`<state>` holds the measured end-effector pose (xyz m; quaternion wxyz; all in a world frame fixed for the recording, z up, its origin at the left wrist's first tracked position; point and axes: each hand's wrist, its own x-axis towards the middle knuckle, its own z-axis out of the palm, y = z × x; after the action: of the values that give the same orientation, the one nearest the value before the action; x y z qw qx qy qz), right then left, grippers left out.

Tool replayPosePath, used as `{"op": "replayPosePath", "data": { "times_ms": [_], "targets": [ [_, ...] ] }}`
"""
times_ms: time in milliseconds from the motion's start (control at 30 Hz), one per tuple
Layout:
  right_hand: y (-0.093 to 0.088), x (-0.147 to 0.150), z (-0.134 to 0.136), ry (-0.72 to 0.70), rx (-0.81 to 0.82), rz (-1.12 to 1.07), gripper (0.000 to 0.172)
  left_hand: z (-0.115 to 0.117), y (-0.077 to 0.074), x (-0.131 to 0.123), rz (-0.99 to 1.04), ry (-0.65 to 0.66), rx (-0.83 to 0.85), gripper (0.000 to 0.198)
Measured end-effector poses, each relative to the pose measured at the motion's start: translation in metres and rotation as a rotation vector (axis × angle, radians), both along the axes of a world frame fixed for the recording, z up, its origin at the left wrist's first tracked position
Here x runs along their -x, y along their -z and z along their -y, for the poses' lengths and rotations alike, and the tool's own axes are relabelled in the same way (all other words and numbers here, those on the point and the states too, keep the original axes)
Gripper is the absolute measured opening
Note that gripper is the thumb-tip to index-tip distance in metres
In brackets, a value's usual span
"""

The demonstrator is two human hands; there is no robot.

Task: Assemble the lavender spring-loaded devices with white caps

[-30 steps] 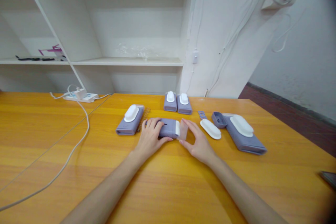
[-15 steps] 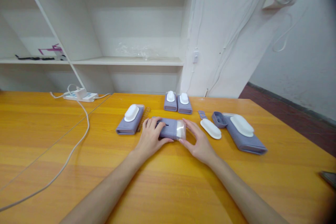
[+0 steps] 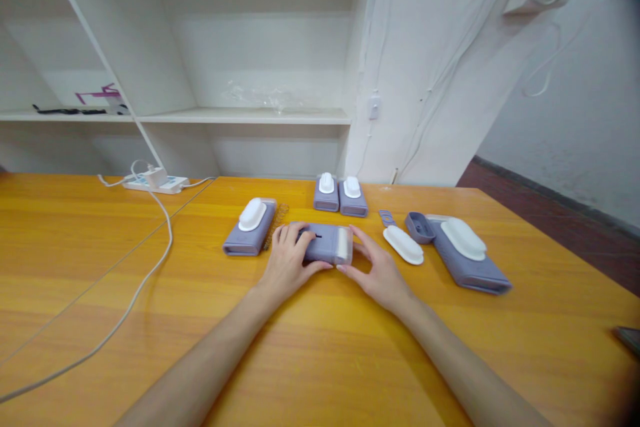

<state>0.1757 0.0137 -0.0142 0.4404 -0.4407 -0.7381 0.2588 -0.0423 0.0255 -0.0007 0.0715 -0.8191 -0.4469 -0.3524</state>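
A purple-grey plastic case (image 3: 321,247) lies flat on the table between my two hands, a dark slot in its upper face. At its right end sits a clear plastic end piece (image 3: 345,245). My left hand (image 3: 290,255) is wrapped over the case's left part, thumb along the near edge. My right hand (image 3: 376,271) holds the clear end piece between fingers above and thumb below. Just left of the case lies a coiled metal spring (image 3: 278,225), partly hidden by my left hand. A white oval plastic part (image 3: 403,245) rests to the right of my right hand.
Similar purple-grey cases with white oval tops stand at the left (image 3: 249,230), the back (image 3: 327,195) and the right (image 3: 467,257). A small purple-grey cup (image 3: 420,228) and a flat purple piece (image 3: 387,217) lie at right. A power strip (image 3: 170,185) trails a white cable (image 3: 150,280).
My right hand has moved slightly left against the clear end piece, which sits a little closer to the case. My left hand keeps its grip.
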Motion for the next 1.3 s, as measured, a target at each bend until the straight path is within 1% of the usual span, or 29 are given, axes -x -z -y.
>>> {"op": "replayPosePath", "data": {
  "times_ms": [100,200,300,433,533,700,1000,1233,1300],
  "targets": [
    [0.0,0.001,0.0,0.022,0.021,0.008,0.072,0.001,0.0,0.0,-0.007,-0.012,-0.006,0.052],
    [-0.001,0.003,0.001,0.054,0.02,-0.023,0.059,0.001,0.0,-0.001,-0.008,-0.021,-0.002,0.052],
    [-0.004,0.005,0.002,0.076,-0.015,0.017,0.049,0.001,0.0,-0.001,0.007,-0.016,0.0,0.052],
    [-0.009,0.005,0.005,0.048,-0.092,0.096,0.036,0.001,-0.001,-0.001,0.027,0.0,0.014,0.05],
    [-0.012,0.004,0.006,0.023,-0.107,0.107,0.027,0.002,-0.002,0.001,0.059,0.026,0.031,0.051],
    [-0.015,0.0,0.006,-0.007,-0.096,0.13,0.024,0.001,-0.002,0.003,0.107,0.032,0.037,0.05],
    [-0.017,0.001,0.01,-0.028,-0.064,0.159,0.023,0.002,-0.001,0.003,0.091,0.054,0.042,0.05],
    [-0.02,0.001,0.011,-0.091,-0.053,0.156,0.025,0.003,-0.001,0.003,0.11,0.058,0.054,0.051],
    [-0.02,0.002,0.012,-0.084,-0.045,0.159,0.024,0.003,-0.001,0.002,0.095,0.052,0.057,0.051]
  ]
}}
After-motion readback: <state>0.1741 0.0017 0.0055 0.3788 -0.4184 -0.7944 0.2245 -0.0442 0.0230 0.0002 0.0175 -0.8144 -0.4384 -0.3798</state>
